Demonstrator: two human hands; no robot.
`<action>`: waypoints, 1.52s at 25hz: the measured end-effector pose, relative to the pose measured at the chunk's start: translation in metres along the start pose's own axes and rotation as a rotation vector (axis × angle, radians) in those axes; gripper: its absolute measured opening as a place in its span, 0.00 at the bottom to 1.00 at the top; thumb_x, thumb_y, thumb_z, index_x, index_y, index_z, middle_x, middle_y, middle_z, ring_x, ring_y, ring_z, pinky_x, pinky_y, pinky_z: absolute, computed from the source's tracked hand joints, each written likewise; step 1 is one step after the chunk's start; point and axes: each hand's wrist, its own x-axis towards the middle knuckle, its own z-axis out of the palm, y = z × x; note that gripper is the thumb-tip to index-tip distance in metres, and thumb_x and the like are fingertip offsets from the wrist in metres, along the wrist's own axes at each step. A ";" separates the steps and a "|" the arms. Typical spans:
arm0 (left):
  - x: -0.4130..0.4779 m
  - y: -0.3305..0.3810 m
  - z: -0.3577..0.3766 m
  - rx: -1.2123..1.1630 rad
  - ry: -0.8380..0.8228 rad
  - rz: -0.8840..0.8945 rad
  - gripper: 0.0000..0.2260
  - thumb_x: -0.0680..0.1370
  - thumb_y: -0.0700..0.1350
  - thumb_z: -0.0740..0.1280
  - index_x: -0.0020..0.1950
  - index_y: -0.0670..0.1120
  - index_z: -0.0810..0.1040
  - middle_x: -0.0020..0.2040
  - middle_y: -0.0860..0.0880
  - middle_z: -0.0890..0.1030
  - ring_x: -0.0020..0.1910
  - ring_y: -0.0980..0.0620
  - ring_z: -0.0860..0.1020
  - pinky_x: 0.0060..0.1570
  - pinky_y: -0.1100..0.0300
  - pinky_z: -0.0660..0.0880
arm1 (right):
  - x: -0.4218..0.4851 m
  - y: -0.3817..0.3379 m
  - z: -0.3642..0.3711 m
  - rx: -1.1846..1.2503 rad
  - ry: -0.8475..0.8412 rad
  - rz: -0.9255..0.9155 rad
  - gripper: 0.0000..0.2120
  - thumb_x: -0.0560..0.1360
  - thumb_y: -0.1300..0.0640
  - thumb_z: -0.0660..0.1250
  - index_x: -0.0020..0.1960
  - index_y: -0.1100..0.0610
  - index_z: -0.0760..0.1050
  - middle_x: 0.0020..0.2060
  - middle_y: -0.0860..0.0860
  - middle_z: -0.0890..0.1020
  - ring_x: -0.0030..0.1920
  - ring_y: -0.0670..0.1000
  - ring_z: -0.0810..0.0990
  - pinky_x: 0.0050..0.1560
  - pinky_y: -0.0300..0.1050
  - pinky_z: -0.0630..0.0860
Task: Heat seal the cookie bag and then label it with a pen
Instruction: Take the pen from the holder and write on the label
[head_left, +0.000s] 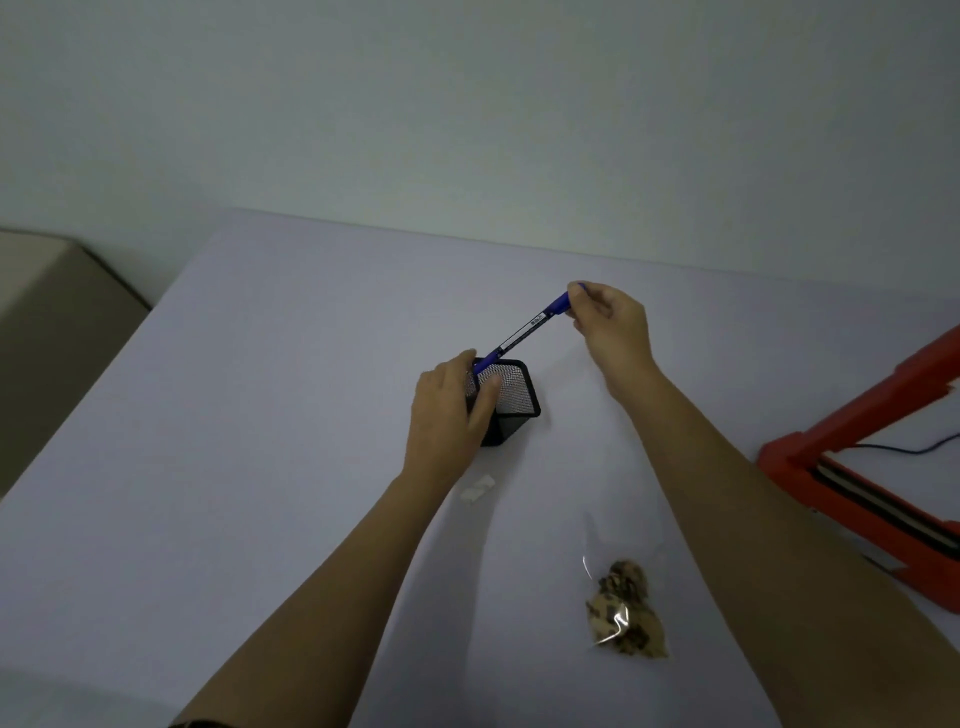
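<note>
The person's left hand (447, 410) is holding a black mesh pen cup (514, 397). The fingers are curling round the cup's left side, and the thumb is pressing on the side facing the person. The cup is standing on the table (260, 415), a little tilted.

The right hand (610, 327) is pinching the top end of a blue pen (524, 332) between the thumb and the fingertips. The other fingers are curling in loosely. The pen is leaning on a slant, with its high end in the right hand and its low end at the top edge of the cup. The left fingers are hiding the low tip, so I cannot tell how far it is reaching into the cup.

The cookie bag (626, 608) is lying flat on the table, close to the person and just beside the right forearm. It is a clear bag with brown cookie bits bunching at its near end. No hand is touching it.

A red heat sealer (852, 418) is sitting at the right edge of the table, well apart from the cup, with its arm lifting up. A thin dark cord (914, 448) is running behind it.

A small white scrap (478, 489) is lying on the table near the left wrist. A pale wall (467, 104) is standing behind the table, and a tan box (52, 322) is showing at the far left.
</note>
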 end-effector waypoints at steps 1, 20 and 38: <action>0.000 0.001 0.002 0.057 0.000 0.011 0.21 0.79 0.50 0.60 0.69 0.42 0.67 0.64 0.44 0.75 0.62 0.45 0.70 0.58 0.57 0.67 | -0.003 0.002 -0.001 0.016 0.001 0.013 0.03 0.75 0.53 0.66 0.47 0.51 0.77 0.40 0.46 0.82 0.45 0.45 0.80 0.60 0.51 0.75; -0.001 -0.024 0.014 0.294 -0.011 -0.034 0.09 0.79 0.41 0.60 0.47 0.36 0.75 0.52 0.39 0.76 0.46 0.39 0.74 0.39 0.55 0.67 | -0.021 0.032 -0.008 0.055 0.009 0.129 0.07 0.76 0.53 0.65 0.52 0.54 0.77 0.46 0.49 0.81 0.50 0.47 0.79 0.62 0.50 0.74; -0.006 -0.005 -0.010 0.140 0.062 0.143 0.10 0.78 0.43 0.63 0.54 0.38 0.77 0.47 0.40 0.81 0.44 0.41 0.77 0.42 0.54 0.72 | -0.020 0.025 0.010 0.139 -0.010 0.152 0.11 0.77 0.55 0.64 0.55 0.59 0.77 0.42 0.47 0.81 0.48 0.47 0.80 0.59 0.45 0.75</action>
